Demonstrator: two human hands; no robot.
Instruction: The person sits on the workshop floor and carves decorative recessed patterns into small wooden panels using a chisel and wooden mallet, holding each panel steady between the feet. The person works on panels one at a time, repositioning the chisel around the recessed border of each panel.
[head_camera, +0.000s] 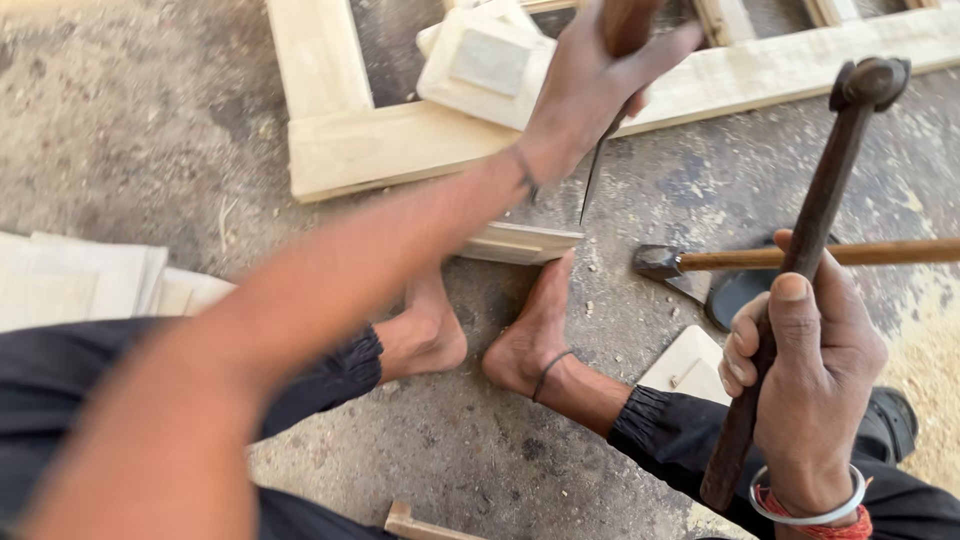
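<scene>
My left hand (590, 85) is shut on a chisel (598, 165) with a wooden handle, its thin blade pointing down toward a small pale wooden piece (525, 243) lying on the ground by my bare feet. My right hand (805, 385) grips a dark hammer (820, 210) by its handle and holds it raised, the round head up at the upper right. My right foot (530, 335) touches the edge of the wooden piece.
A pale wooden frame (360, 140) lies on the concrete floor ahead, with a small block (480, 65) on it. An adze-like tool with a wooden handle (800, 258) lies at right. Flat wood panels (80, 285) are stacked at left. Sawdust (930, 380) covers the right edge.
</scene>
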